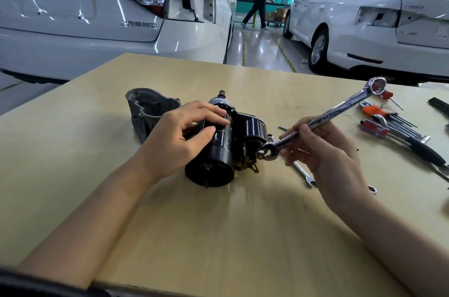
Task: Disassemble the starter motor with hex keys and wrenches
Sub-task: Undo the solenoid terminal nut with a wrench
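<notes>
Right hand [323,151] pinches wrench [323,118], open jaw on terminal nut [262,152] at motor [218,151]; handle angles toward table's [218,236] far-right corner. Left hand [179,136] grips motor body.

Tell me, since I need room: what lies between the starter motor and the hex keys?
In the head view, the right hand holding the combination wrench, plus a small wrench on the table.
</notes>
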The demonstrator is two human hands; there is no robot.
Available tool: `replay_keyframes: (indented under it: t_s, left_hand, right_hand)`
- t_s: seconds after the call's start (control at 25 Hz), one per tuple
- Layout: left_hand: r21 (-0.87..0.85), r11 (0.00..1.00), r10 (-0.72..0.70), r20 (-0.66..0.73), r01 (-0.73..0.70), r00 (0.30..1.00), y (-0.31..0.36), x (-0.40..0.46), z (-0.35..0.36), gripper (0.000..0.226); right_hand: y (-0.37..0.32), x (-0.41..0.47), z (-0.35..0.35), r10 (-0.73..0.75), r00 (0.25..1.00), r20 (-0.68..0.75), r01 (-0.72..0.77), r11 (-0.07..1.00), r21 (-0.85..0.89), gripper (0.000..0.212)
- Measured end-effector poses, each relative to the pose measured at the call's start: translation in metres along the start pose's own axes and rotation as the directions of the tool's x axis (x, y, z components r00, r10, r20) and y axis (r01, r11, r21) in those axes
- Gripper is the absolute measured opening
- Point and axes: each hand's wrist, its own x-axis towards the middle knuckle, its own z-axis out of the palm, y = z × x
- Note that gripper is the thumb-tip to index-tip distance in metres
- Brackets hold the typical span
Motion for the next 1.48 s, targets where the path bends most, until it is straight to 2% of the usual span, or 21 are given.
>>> replay_keyframes:
  t_s: [0.2, 0.36, 0.48, 0.64, 0.84, 1.0, 1.08, 1.16, 1.28, 1.36, 1.4, 1.48]
  left_hand:
    - [-0.008, 1.0, 0.0, -0.001, 0.0, 1.0, 0.0, -0.001, 0.0, 0.027]
    - [-0.013, 1.0, -0.001, 0.0, 0.001, 1.0, 0.001, -0.001, 0.0, 0.027]
    - [-0.008, 1.0, 0.001, 0.0, -0.001, 1.0, 0.001, -0.001, 0.0, 0.027]
    - [-0.01, 1.0, -0.003, -0.003, 0.003, 1.0, 0.001, -0.001, 0.0, 0.027]
    - [-0.006, 1.0, -0.003, 0.001, 0.003, 1.0, 0.001, -0.001, 0.0, 0.027]
    - [-0.003, 1.0, 0.001, 0.0, -0.001, 1.0, 0.002, -0.002, -0.001, 0.028]
    - [-0.002, 1.0, 0.002, 0.002, -0.002, 1.0, 0.002, -0.002, 0.0, 0.028]
    - [-0.01, 1.0, -0.001, -0.003, 0.001, 1.0, 0.002, -0.002, 0.001, 0.028]
    - [-0.008, 1.0, -0.006, -0.012, 0.006, 1.0, 0.002, -0.002, 0.0, 0.027]
    - [0.001, 1.0, 0.01, -0.014, -0.01, 1.0, 0.001, -0.001, 0.001, 0.027]
    - [0.005, 1.0, 0.017, -0.016, -0.017, 1.0, 0.001, -0.002, 0.0, 0.026]
    - [-0.01, 1.0, 0.029, -0.011, -0.029, 1.0, 0.0, -0.001, 0.0, 0.025]
  right_hand:
    - [0.0, -0.005, 0.001, -0.079, 0.991, 0.108, 0.093, 0.987, -0.129, 0.011]
    - [-0.001, -0.004, -0.001, -0.092, 0.99, 0.109, 0.11, 0.979, -0.17, 0.013]
    - [-0.005, -0.001, -0.003, -0.09, 0.99, 0.105, 0.103, 0.987, -0.122, 0.014]
    - [-0.006, 0.002, -0.004, -0.013, 0.994, 0.113, 0.018, 0.999, -0.041, 0.015]
    - [-0.005, 0.001, -0.004, -0.024, 0.989, 0.147, 0.032, 0.998, -0.05, 0.018]
    - [-0.004, 0.0, -0.005, -0.023, 0.987, 0.161, 0.026, 0.999, -0.02, 0.014]
    - [-0.003, -0.001, -0.005, -0.054, 0.984, 0.171, 0.058, 0.998, -0.023, 0.012]
    - [-0.003, 0.0, -0.002, -0.126, 0.974, 0.187, 0.149, 0.982, -0.115, 0.013]
    - [-0.009, 0.009, 0.01, -0.181, 0.95, 0.253, 0.257, 0.915, -0.31, 0.01]
    - [-0.018, 0.019, 0.023, -0.167, 0.922, 0.349, 0.326, 0.822, -0.467, 0.009]
    - [-0.022, 0.023, 0.032, -0.142, 0.896, 0.421, 0.376, 0.748, -0.547, 0.008]
    - [-0.026, 0.03, 0.049, -0.083, 0.815, 0.573, 0.533, 0.495, -0.687, 0.014]
